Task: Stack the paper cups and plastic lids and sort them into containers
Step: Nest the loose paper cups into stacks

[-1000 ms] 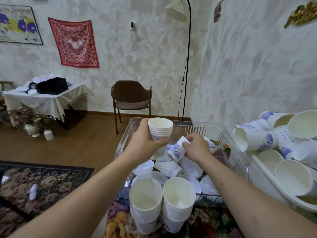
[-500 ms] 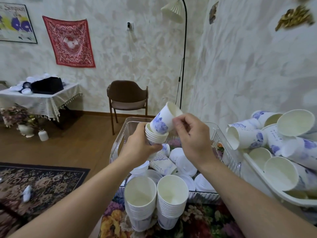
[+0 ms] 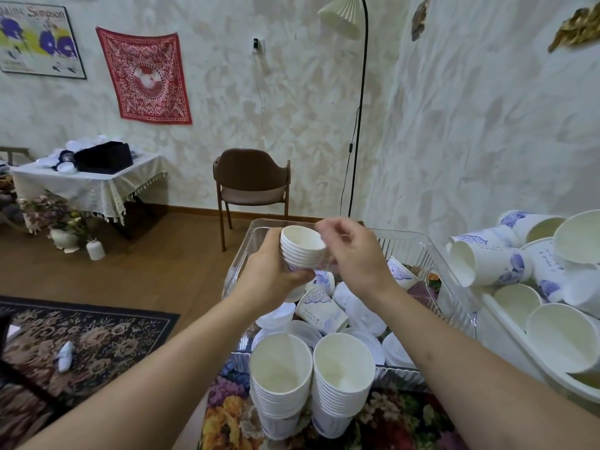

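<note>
At the centre of the frame the left hand (image 3: 271, 276) grasps a small stack of nested paper cups (image 3: 302, 248), fingers curled round its lower part, holding it above the clear plastic bin (image 3: 418, 251). The right hand (image 3: 354, 254) hovers just right of the stack's rim, fingers loosely curled and holding nothing. Loose cups and white plastic lids (image 3: 365, 315) lie inside the bin. Two taller cup stacks (image 3: 310, 381) stand at lower centre on a floral cloth (image 3: 389, 420). At the right edge, a white container (image 3: 532, 352) holds jumbled cups.
</note>
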